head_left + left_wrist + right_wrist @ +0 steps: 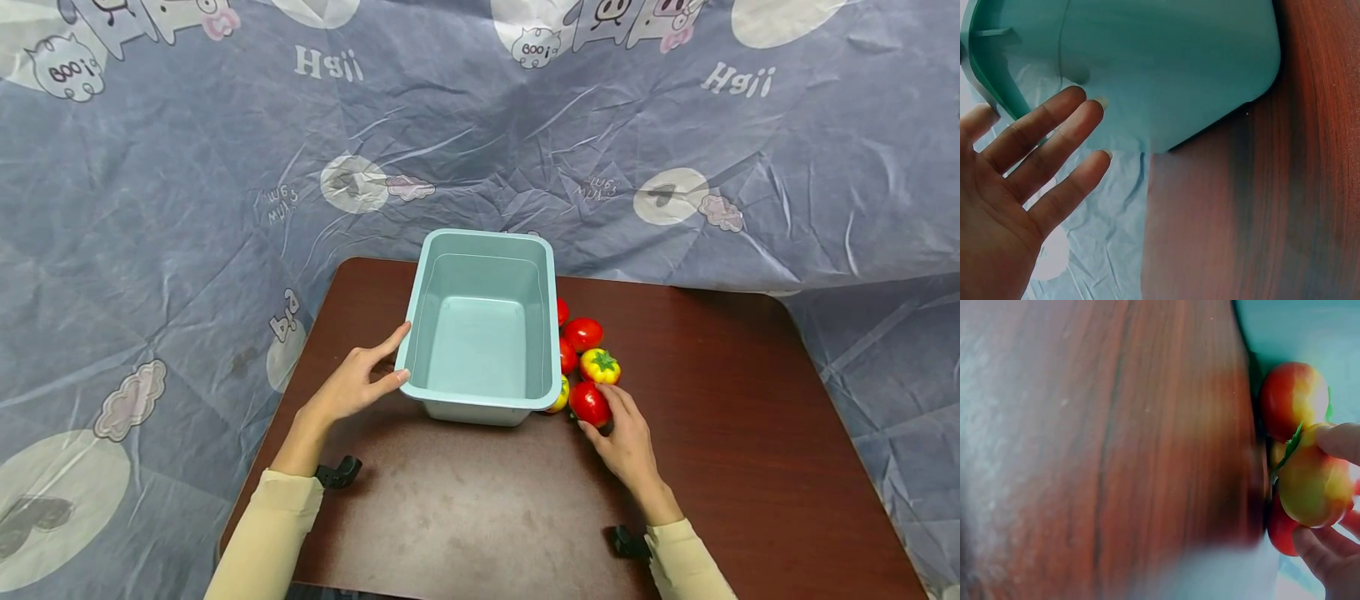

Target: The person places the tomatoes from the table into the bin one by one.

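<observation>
Left hand: fingers spread apart, index and thumb touching the bin just to its right — apparently to steady it. Right hand: thumb and fingers clamped on a red fruit — a pinch likely suiting its roundness; other fruits lie just beyond.

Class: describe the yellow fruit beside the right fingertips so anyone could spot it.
On the brown table stands a teal bin. Fruits cluster at its right, by the right hand. The yellow fruit is just beyond that hand, its green top fully visible; the bin partly hides the other yellow one.
</observation>
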{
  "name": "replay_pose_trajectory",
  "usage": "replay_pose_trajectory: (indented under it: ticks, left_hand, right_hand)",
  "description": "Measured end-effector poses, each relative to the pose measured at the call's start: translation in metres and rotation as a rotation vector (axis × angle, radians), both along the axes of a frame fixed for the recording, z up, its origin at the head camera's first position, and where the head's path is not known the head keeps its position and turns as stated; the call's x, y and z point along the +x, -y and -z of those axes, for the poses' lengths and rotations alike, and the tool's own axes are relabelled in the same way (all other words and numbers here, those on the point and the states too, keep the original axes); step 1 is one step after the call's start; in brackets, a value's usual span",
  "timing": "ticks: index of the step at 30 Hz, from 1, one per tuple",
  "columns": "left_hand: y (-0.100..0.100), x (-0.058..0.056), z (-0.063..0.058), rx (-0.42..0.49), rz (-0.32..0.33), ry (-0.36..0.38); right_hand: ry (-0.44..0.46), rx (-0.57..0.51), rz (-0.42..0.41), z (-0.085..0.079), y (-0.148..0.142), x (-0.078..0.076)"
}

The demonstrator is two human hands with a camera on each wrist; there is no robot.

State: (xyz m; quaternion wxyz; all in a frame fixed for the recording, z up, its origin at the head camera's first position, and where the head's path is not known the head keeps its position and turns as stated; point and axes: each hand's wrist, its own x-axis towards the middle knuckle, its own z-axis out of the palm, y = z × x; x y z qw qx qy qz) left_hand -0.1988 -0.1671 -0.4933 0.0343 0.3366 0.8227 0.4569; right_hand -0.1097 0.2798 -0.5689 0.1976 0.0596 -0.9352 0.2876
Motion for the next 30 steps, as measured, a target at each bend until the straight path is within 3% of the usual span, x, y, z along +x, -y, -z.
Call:
replay_pose_trajectory:
  ticks: [8, 16, 23, 30]
  left_hand:
    - [-0.001, 0.002, -0.004, -0.01, -0.011, 0.007]
    - [-0.007, 0.016, -0.036, -0.03, 0.002, 0.007]
    - [-0.007, 0.017, -0.038, -0.008, 0.006, 0.036]
    - [-0.007, 0.018, -0.038, -0.011, 0.002, 0.04]
  right_hand:
    - [-0.042, -0.046, 0.008, -0.007, 0.003, -0.002]
    - [-0.075, -0.097, 0.008, -0.014, 0.006, -0.004]
    - [-0.064, -0.198, 0.022, -0.019, 0.009, -0.005]
    - [-0.003, -0.372, 0.073, -0.024, 0.011, -0.004]
